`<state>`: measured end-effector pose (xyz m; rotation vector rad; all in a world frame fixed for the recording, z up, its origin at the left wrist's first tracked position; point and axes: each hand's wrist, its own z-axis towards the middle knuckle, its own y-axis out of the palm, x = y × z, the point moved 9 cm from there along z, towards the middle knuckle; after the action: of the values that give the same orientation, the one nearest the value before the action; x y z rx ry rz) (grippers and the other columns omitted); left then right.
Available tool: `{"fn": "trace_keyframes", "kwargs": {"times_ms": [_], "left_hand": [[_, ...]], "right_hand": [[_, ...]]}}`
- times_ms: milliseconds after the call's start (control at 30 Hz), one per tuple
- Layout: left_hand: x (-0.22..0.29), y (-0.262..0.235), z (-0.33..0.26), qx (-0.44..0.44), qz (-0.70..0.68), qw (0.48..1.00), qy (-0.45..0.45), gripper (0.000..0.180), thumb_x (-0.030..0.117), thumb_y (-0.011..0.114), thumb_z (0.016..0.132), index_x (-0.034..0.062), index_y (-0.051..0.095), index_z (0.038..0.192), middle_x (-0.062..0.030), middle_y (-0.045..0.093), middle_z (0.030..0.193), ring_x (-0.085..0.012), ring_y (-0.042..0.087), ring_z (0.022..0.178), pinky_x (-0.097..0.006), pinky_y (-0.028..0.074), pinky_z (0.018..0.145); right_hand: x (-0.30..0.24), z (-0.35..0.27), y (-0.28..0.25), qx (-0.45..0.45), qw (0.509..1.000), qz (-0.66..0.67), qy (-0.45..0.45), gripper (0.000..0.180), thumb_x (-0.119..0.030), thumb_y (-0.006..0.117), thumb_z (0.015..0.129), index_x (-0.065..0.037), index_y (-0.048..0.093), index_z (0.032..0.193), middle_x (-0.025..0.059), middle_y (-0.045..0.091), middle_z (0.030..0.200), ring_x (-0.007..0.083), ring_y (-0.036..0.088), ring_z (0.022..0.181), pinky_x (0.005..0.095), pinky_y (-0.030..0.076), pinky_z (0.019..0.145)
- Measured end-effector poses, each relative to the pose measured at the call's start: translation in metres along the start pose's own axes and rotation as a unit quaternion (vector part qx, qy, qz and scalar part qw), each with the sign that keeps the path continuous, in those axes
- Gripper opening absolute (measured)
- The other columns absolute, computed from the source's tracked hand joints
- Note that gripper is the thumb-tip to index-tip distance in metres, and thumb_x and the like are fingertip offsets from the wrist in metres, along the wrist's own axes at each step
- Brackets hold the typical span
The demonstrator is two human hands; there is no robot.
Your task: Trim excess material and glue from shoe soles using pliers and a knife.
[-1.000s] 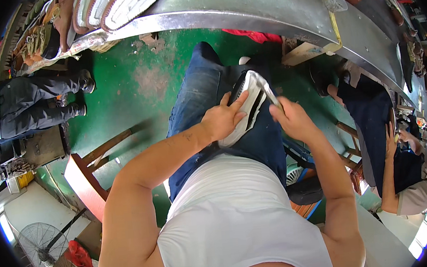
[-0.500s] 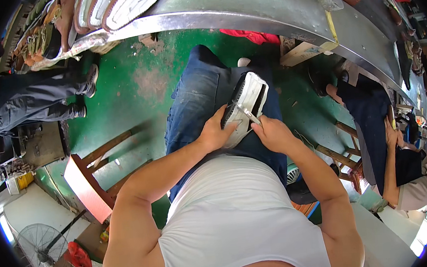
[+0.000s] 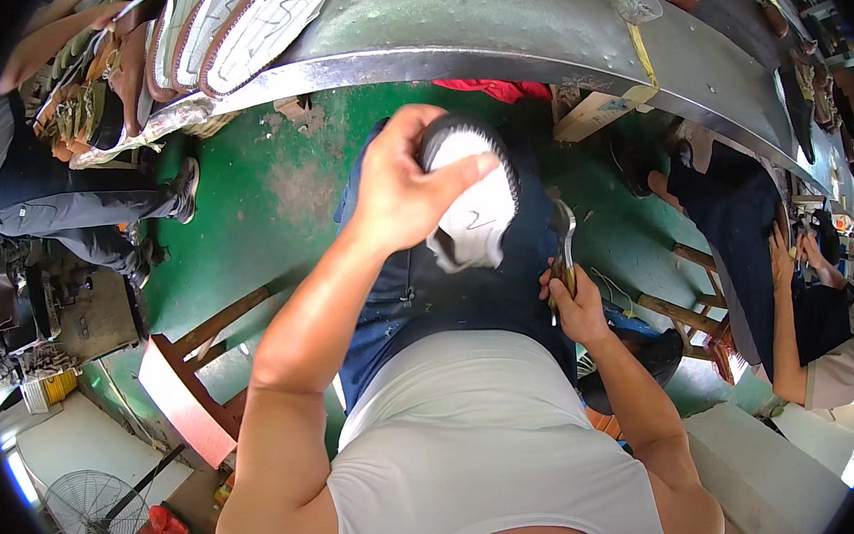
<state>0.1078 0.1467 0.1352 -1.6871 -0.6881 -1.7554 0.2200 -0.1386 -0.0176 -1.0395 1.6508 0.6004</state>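
Note:
Raised over my lap is a shoe (image 3: 474, 198), with a white face and a black, ridged edge. My left hand (image 3: 402, 184) grips it from the left, the thumb laid across the white face and the other fingers behind it. Lower down and to the right, my right hand (image 3: 576, 305) is closed around the handles of metal pliers (image 3: 567, 241). Their curved head points away from me, apart from the shoe. The exact shape of the jaws is hard to make out.
Ahead runs a metal-topped bench (image 3: 448, 29) bearing several white-soled shoes (image 3: 263, 34) at left and a clear cup (image 3: 639, 3). A wooden stool (image 3: 185, 402) stands left, a fan (image 3: 93, 514) at lower left. Co-workers sit right (image 3: 735, 233) and stand left (image 3: 81, 209).
My left hand has lifted the shoe up and away from my lap and turned it. My right hand has drawn the pliers off the shoe, to the right and nearer me.

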Motion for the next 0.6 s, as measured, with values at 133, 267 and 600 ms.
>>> {"fn": "trace_keyframes", "kwargs": {"times_ms": [133,267,600], "left_hand": [[-0.099,0.021,0.021,-0.049,0.1,0.968,-0.226,0.058,0.047,0.073,0.088,-0.0064,0.065,0.11,-0.015,0.071,0.1,-0.0166,0.067,0.092,-0.034,0.055,0.08],[-0.227,0.059,-0.051,-0.037,-0.266,0.855,-0.443,0.065,0.055,0.043,0.102,-0.0012,0.058,0.131,-0.0146,0.065,0.121,-0.0222,0.063,0.109,-0.038,0.049,0.096],[-0.227,0.049,-0.092,-0.019,-0.099,0.95,-0.296,0.053,0.039,0.028,0.109,0.0028,0.046,0.143,-0.0163,0.056,0.135,-0.025,0.05,0.126,-0.033,0.036,0.108]], "right_hand": [[-0.048,0.001,0.008,-0.105,0.973,-0.204,0.031,0.031,-0.013,0.059,0.094,0.002,0.056,0.122,0.0162,0.068,0.098,0.0251,0.067,0.087,0.0346,0.052,0.079],[-0.067,0.011,0.022,-0.174,0.937,-0.302,-0.015,0.048,-0.013,0.061,0.09,0.005,0.051,0.133,0.0266,0.064,0.116,0.0411,0.063,0.106,0.0415,0.049,0.093],[-0.106,0.047,0.051,-0.365,0.823,-0.409,0.15,0.056,-0.017,0.063,0.09,0.01,0.047,0.135,0.0283,0.063,0.114,0.0402,0.063,0.106,0.0417,0.049,0.092]]}}
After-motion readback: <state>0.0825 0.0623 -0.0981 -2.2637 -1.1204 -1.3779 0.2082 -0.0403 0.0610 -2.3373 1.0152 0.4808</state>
